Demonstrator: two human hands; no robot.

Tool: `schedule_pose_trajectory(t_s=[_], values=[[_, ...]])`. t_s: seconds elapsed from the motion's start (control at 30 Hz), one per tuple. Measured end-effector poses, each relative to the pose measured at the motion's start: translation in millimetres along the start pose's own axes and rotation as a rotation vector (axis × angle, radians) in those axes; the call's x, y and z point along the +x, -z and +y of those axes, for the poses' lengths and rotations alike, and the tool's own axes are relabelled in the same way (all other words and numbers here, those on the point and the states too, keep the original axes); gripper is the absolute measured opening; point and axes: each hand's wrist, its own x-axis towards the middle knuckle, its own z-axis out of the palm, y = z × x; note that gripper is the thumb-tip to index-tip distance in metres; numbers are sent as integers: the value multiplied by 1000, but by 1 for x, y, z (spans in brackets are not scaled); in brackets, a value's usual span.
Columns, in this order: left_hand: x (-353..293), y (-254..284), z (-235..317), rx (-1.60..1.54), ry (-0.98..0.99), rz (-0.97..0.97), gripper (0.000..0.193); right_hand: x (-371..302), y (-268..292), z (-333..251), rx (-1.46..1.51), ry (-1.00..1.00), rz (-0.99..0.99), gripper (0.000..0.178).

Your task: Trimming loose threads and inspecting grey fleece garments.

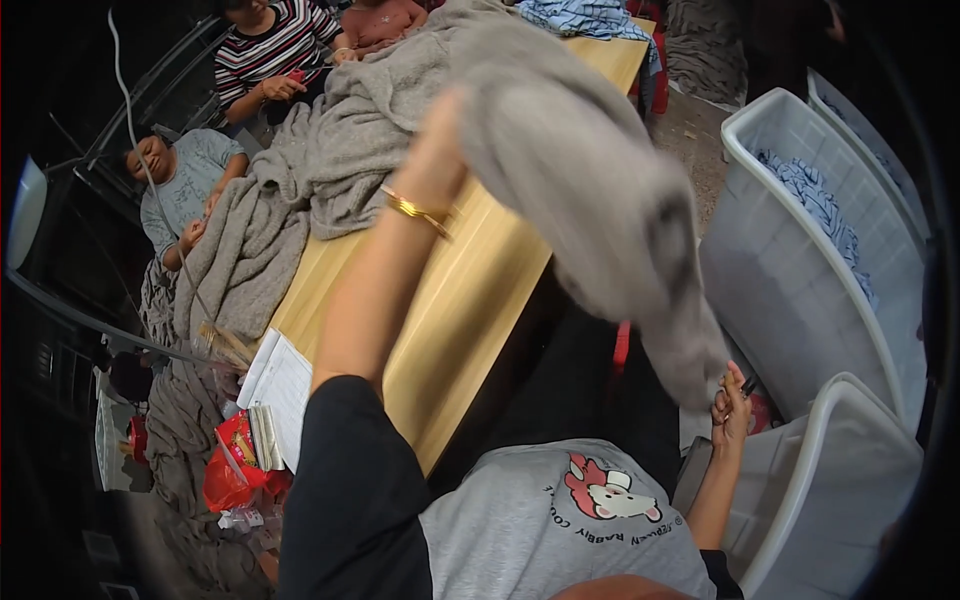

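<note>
A length of soft grey knit fabric (590, 190), blurred by motion, hangs in the air from the table's far part down to my right side. My left hand (447, 130), below a gold bracelet, reaches to its upper left edge; the fingers are hidden by cloth and blur. At the fabric's lower end, my right hand (733, 410) is closed, with the cloth's tip at its fingers. A small dark pointed tool (749, 386) sticks out of that same hand; its kind cannot be made out.
More grey knit cloth (350, 150) is heaped along the wooden table (450, 320). Several people sit across it, one a person in grey (195, 185) handling cloth. Large white bins (800, 270) stand at right, one with blue patterned cloth (815, 205). Papers (278, 385) and a red bag (235, 485) lie lower left.
</note>
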Motion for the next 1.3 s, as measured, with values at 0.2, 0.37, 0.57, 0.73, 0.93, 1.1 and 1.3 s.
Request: schedule_pose_trajectory(t_s=[0.2,0.37,0.57,0.73,0.93,1.1,1.3], values=[[43,209,168,1530,-653,436,72,16,-10,10,-123,16,-113,43],[148,40,-8,1152,-716,176,71,40,-44,-11,-81,-113,-303,37],[156,-134,-177,744,-634,-121,70,61,-71,19,-86,-258,-434,32],[118,-186,-212,589,-585,-209,69,43,-78,16,-168,-287,-414,25],[82,-178,-201,503,-587,-181,68,29,-77,25,-268,-265,-394,28],[57,-148,-186,467,-592,-106,67,30,-86,29,-282,-284,-422,28],[31,-113,-164,444,-610,2,66,23,-96,31,-396,-253,-441,32]])
